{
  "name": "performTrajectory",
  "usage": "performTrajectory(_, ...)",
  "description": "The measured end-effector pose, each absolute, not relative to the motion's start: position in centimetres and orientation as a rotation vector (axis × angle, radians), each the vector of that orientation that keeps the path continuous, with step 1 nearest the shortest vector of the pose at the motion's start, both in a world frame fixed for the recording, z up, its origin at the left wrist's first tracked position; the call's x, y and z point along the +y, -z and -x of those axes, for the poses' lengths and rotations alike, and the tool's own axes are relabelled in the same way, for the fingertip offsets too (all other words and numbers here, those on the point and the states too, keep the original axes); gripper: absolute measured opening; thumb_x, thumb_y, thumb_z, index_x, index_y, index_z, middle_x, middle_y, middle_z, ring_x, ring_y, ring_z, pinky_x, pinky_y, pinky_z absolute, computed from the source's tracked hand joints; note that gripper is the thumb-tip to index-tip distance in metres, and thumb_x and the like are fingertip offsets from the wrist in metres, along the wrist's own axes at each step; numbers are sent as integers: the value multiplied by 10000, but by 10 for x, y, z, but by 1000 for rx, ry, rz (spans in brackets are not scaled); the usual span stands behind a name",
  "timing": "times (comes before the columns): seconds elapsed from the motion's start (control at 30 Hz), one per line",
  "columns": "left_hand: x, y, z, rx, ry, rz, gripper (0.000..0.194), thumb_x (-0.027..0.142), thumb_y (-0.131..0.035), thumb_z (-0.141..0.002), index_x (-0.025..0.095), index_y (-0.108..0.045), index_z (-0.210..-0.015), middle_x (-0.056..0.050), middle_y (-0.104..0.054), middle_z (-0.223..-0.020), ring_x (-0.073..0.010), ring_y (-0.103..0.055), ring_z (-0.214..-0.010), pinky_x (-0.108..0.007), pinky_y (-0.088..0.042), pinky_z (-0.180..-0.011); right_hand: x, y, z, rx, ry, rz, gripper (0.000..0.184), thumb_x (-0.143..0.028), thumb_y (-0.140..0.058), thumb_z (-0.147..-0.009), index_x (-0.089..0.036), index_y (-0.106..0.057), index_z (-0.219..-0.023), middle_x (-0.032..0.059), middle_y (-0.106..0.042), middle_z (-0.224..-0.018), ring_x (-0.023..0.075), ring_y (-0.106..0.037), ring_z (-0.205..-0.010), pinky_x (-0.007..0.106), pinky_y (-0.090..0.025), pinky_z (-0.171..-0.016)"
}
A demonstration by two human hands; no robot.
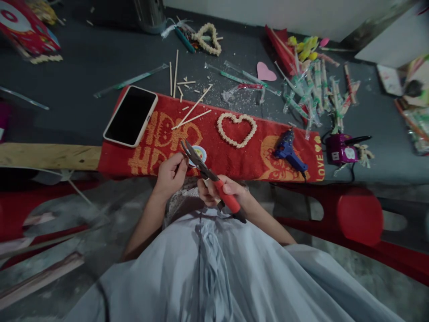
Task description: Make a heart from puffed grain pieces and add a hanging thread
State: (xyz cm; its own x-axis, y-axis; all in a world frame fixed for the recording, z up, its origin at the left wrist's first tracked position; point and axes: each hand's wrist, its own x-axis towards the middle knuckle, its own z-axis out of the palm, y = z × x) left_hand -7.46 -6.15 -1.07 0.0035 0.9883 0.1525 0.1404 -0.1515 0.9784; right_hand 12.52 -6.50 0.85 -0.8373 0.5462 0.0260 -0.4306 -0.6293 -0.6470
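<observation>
My right hand (223,190) is wrapped around the red handle of pruning shears (209,173), whose dark blades point up and to the left. Close to the blade tips, my left hand (172,175) has its fingers pinched together; whatever is between them is too small to make out. Under the blades, a round white and blue disc (200,154) lies on a red towel (234,163). Beyond my hands rests a heart outline (237,129) built from short pale stick pieces. Several thin wooden sticks (192,117) lie across the towel's far edge.
A phone (130,116) lies on the towel's left, a blue glue gun (288,152) on its right. Stick bits litter the dark table (83,67). Plastic-wrapped sticks (315,89), a pink paper heart (266,71) and another stick heart (208,39) lie farther back. Red stools (360,214) flank me.
</observation>
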Motion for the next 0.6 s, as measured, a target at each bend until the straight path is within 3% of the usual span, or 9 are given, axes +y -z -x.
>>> performTrajectory(0.4,-60,12,75,1262,-1274,-1366,601,750,-576,-968,227,-482,-689,38,-420,-599,-119,-380,-558,-262,-360,-547,-63,-17,-124,-935,-2395,406,515,-622,-782,-815,-191,-561,-640,-3,-450,-773,116,-404,-654,242,-317,-532)
performTrajectory(0.6,-59,16,72,1321,-1319,-1266,664,842,-572,-931,223,-514,-699,40,-435,-601,-112,-392,-547,-251,-347,-518,-50,-20,-135,-1574,-2182,487,590,-744,-700,-884,-188,-604,-710,4,-516,-783,141,-459,-723,297,-372,-687)
